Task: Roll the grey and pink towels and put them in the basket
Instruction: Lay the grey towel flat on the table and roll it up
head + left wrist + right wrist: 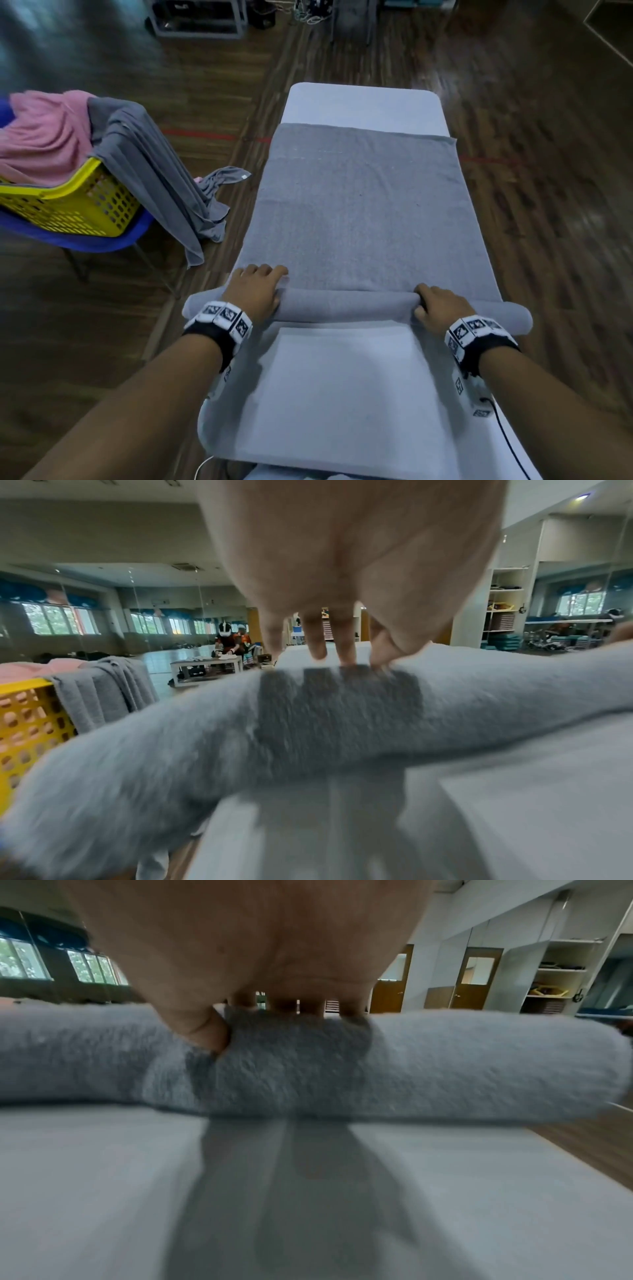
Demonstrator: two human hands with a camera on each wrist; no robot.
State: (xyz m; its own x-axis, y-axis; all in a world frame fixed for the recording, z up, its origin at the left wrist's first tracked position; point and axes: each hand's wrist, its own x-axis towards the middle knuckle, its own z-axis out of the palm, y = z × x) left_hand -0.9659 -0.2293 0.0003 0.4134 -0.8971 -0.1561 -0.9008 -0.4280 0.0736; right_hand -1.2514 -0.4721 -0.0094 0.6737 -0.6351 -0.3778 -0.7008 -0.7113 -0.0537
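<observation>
Partly blurred, left hand (257, 287) and right hand (439, 306) clasp the grey towel (356, 219) roll; fingertips hidden.

The grey terry-cloth towel (356, 212) looks nubbly and matt. The yellow perforated plastic basket (73, 209) has a slight sheen. The dark wood-plank floor (534, 192) is glossy.
</observation>
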